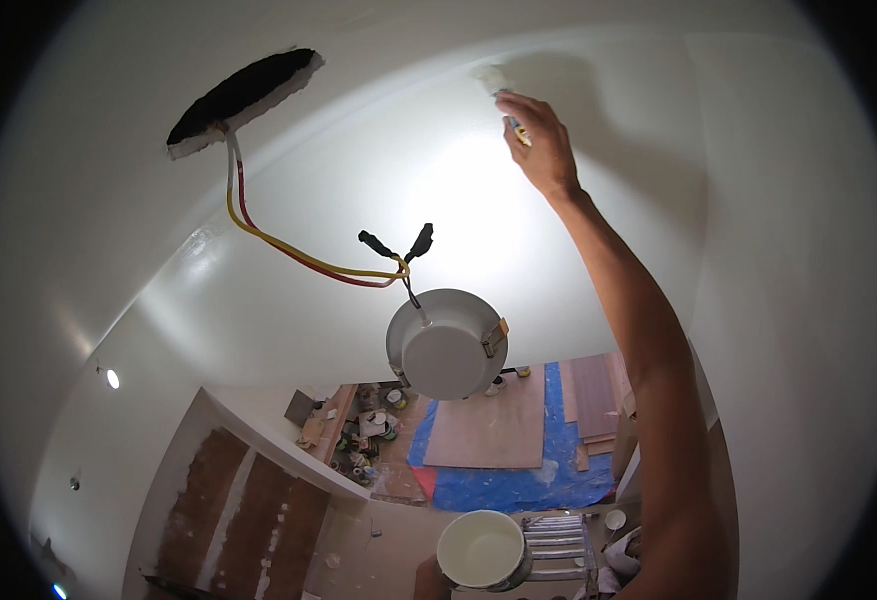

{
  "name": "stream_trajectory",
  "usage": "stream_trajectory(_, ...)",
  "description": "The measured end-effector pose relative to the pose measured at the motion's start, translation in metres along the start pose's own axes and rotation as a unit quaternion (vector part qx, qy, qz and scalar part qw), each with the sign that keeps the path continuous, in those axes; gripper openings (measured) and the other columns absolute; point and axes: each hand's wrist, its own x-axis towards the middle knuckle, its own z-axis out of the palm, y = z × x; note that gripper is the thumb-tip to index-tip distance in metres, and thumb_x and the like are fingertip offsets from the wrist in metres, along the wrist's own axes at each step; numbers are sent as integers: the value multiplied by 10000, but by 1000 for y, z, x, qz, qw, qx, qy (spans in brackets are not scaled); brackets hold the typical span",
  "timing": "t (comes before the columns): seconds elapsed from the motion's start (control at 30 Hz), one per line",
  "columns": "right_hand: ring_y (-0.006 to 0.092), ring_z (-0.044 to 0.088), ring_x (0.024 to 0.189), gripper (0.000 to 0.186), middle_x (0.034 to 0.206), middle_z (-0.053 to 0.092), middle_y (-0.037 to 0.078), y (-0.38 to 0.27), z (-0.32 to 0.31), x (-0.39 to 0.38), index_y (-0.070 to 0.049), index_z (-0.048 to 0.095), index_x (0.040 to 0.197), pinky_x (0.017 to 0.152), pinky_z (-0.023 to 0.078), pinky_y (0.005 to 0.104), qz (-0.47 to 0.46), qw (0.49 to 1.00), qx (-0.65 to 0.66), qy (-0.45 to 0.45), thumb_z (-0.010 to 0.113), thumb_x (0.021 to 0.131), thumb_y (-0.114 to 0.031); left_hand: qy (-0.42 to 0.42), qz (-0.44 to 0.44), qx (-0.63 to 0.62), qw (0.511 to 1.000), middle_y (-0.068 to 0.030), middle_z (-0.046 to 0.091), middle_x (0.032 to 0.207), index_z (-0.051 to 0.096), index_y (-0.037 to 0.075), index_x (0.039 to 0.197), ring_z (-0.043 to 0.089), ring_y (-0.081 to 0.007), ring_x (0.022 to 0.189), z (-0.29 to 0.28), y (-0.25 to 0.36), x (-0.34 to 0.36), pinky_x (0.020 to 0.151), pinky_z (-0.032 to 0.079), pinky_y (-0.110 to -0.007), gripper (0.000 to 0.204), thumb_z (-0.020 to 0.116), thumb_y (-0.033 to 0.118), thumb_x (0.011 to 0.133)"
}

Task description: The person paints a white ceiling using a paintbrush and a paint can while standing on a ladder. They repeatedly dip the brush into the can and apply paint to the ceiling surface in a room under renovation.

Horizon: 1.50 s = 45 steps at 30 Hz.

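Observation:
My right hand is raised high and closed round the handle of a paintbrush. The brush's pale bristles touch the white wall near where it meets the ceiling. Low in the view, my left hand grips the side of a round paint pot with whitish paint inside; most of its fingers are hidden. Between the two hands hangs a round downlight on red and yellow wires, which come out of a dark hole in the ceiling.
Below lie a blue sheet and wooden boards. A metal ladder stands beside the paint pot. Several cans and tools clutter the floor at left. Small lit spotlights are on the left.

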Motion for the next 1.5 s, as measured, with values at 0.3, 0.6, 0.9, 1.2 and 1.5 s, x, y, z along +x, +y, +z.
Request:
stream_trajectory(0.3,255,660,994,236,1199,690,40,-26,-34,0,-68,663,1060,856,568,370,-60,997,-40,-35,766,868,-156,-16,27,-14,999,-106,712,1128,637,-11,1244,670,-195,1031,-1,8,-2,890,539,-354,436,714,287,936)
stream_trajectory(0.6,249,570,1187,336,1446,532,115,-46,40,-7,19,593,1246,940,590,346,-92,960,-155,-215,626,970,-169,-15,-13,-49,999,-105,711,1116,641,-12,1248,662,-201,1033,-2,-3,1,883,535,-367,536,603,455,987)
stream_trajectory(0.9,223,583,1095,215,1359,564,121,-51,58,3,12,636,1094,913,589,288,-109,948,-231,-191,631,958,-154,19,-52,-55,997,-34,697,968,684,42,1183,612,-164,807,-3,3,1,699,504,-359,427,531,407,1024)
stream_trajectory(1.2,234,593,1103,221,1324,603,127,-52,50,17,10,640,1097,922,581,306,-79,953,-225,-187,637,961,-164,-1,-57,184,981,-157,719,800,660,-40,994,711,-254,710,-16,-3,15,653,543,-371,211,682,102,839)
stream_trajectory(1.5,263,596,1073,245,1282,620,95,-40,34,28,22,619,1155,917,575,359,-22,965,-194,-175,618,970,-139,5,-53,111,992,-177,705,797,647,-37,969,715,-274,720,-20,-23,16,643,538,-385,224,677,160,868)
